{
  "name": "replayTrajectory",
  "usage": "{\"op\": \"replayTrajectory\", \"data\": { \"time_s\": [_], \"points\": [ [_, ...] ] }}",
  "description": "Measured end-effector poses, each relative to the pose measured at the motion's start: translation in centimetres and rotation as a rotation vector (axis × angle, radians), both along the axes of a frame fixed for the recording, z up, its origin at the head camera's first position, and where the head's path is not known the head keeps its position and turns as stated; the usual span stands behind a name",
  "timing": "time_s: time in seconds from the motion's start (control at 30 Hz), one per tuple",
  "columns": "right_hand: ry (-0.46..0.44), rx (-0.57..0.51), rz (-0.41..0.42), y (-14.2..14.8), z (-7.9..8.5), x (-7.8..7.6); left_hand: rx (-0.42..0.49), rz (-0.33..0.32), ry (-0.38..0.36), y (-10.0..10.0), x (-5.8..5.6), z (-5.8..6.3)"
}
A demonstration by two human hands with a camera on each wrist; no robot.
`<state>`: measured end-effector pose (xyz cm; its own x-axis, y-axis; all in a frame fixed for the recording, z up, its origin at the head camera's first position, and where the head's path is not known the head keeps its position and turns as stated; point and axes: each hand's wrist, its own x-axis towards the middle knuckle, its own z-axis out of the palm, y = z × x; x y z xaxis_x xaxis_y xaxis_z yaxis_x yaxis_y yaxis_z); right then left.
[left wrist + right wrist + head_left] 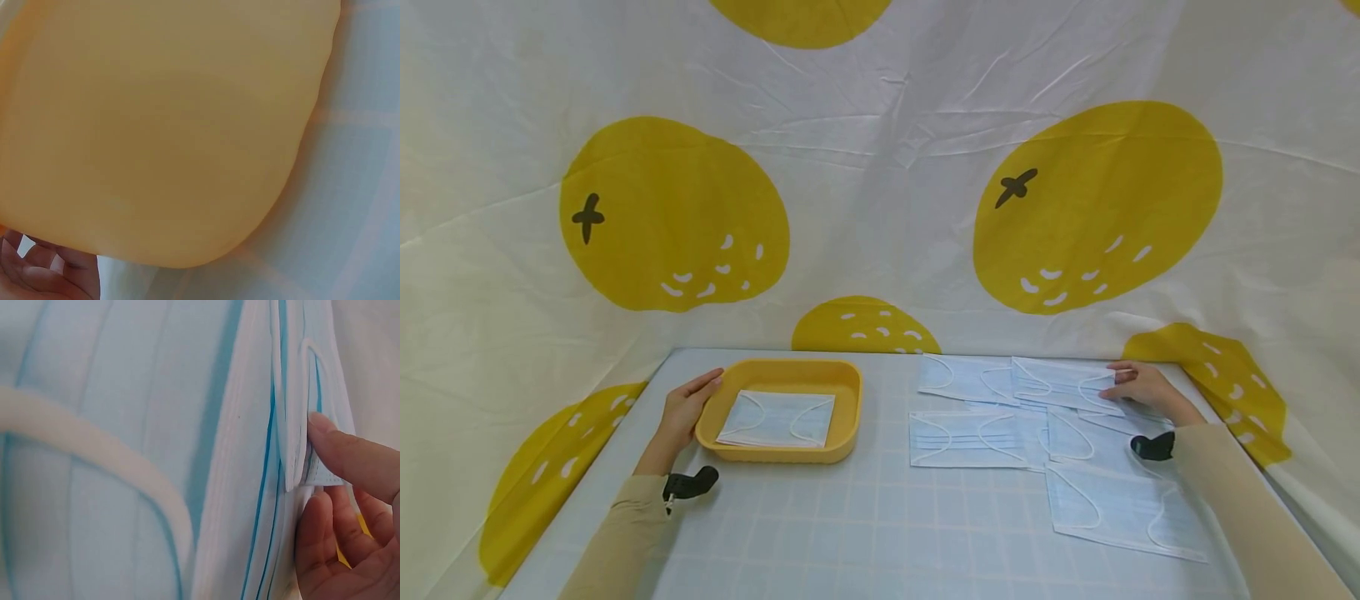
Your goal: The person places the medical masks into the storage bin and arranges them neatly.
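Note:
At the back right, my right hand [1150, 392] pinches the right end of a pale blue pleated face mask [1063, 383] with white ear loops. The right wrist view shows the thumb [350, 456] on the mask's edge and the other fingers behind it. Several more face masks [1116, 504] lie spread and overlapping beside and in front of it. On the left, my left hand [681, 412] holds the left side of a yellow tray [856, 400], its fingers at the rim. Inside the tray lies a small stack of masks [782, 417].
A pale blue tabletop with a light grid [850, 533] stretches under everything. Behind and beside it hangs a white curtain [880, 225] printed with large yellow fruit. Dark wrist straps [692, 483] show near both sleeves.

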<state>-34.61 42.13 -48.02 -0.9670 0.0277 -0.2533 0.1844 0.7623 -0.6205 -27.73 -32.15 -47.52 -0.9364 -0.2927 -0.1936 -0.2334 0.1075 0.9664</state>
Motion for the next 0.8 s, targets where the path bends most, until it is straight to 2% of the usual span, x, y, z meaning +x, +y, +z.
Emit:
{"op": "replayTrajectory", "data": {
  "time_s": [0.23,0.4,0.8],
  "points": [
    [0.067,-0.011,0.072,-0.4,0.4,0.4,0.022,-0.006,0.032,-0.1,0.1,0.0],
    [0.09,0.005,0.081,-0.3,0.7,0.7,0.036,-0.005,0.03,0.0,0.1,-0.2],
    [0.223,0.027,0.118,0.5,0.9,1.5,-0.032,0.012,-0.01,0.1,0.0,0.1]
  ]
}}
